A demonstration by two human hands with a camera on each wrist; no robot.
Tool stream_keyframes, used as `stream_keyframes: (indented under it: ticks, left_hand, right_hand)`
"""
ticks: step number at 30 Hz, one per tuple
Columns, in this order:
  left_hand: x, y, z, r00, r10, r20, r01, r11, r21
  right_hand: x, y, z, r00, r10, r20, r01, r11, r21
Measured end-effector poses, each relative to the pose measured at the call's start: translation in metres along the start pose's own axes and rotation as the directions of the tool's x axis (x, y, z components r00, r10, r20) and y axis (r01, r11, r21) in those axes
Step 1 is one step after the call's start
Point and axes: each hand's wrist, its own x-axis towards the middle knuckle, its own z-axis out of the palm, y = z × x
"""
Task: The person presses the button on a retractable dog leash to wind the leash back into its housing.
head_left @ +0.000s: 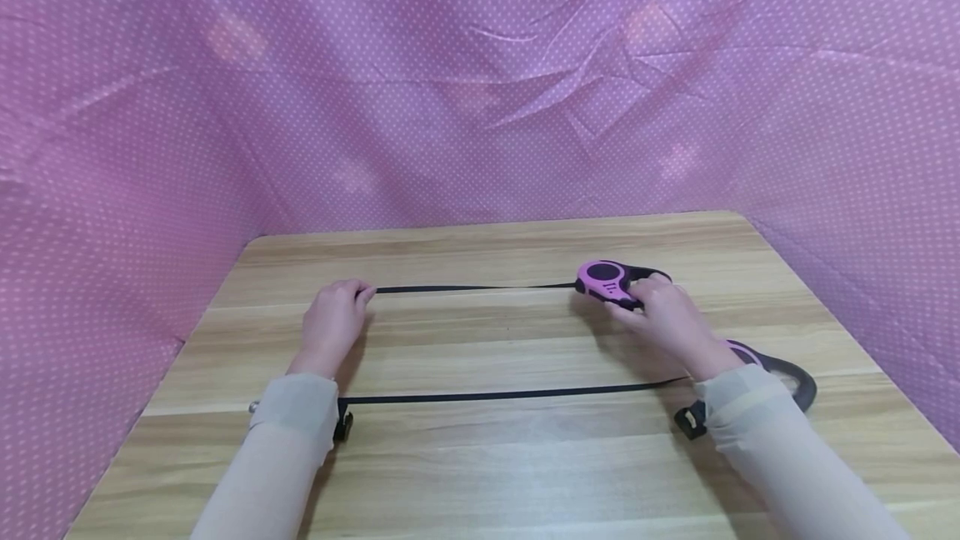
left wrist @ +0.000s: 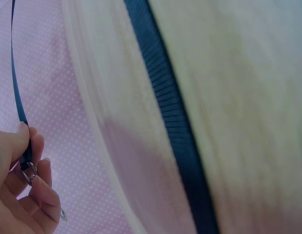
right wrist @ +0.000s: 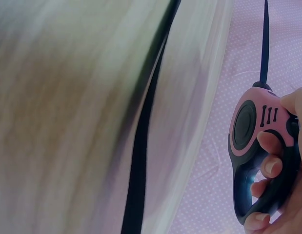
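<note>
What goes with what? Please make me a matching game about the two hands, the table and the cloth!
1. Left hand
2. Right hand
3. Table
4. Cloth

A. Pinky-purple with white dots
B. Grips a pink-and-black leash handle
C. Pinches a black strap
D. Pale wood look

Pairs: 1-C, 2-B, 3-D, 4-A

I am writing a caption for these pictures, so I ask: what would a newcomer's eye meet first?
Probably the pink-and-black leash in the right hand, its dark strap running straight to the left hand over the wooden table. Next, the second leash, nearer the viewer, partly hidden by the right sleeve, its own strap roughly parallel. Behind hangs pink, dotted cloth.
</note>
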Motion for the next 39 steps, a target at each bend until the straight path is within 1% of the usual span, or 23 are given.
stream_keyframes:
  ticks: [6, 14, 20, 27, 34, 39]
  left_hand:
    - [0.0, 0.001, 0.0, 1.0, 0.002, -0.006, -0.002, 1.0, 0.002]
    - [0.0, 0.005, 0.002, 1.0, 0.002, 0.02, -0.002, 1.0, -0.005]
    - [0.0, 0.008, 0.003, 1.0, 0.001, 0.025, 0.0, 1.0, -0.013]
    - [0.001, 0.01, 0.004, 1.0, 0.02, 0.011, -0.02, 1.0, -0.012]
    - [0.0, 0.012, 0.003, 1.0, 0.029, 0.007, -0.029, 0.999, -0.013]
    - [0.0, 0.015, 0.003, 0.999, 0.041, 0.003, -0.041, 0.999, -0.015]
  right_hand:
    - [0.001, 0.001, 0.002, 1.0, -0.009, -0.012, 0.009, 1.0, -0.004]
    - [0.003, -0.002, 0.003, 1.0, -0.01, -0.011, 0.01, 1.0, 0.007]
    - [0.004, -0.006, 0.003, 1.0, -0.006, -0.005, 0.006, 1.0, 0.015]
    - [0.006, -0.007, 0.003, 1.0, 0.007, 0.006, -0.007, 1.0, 0.015]
    - [0.006, -0.011, 0.003, 1.0, -0.02, -0.022, 0.021, 0.999, 0.032]
    - [0.007, -0.013, 0.004, 0.999, -0.025, -0.028, 0.026, 0.999, 0.038]
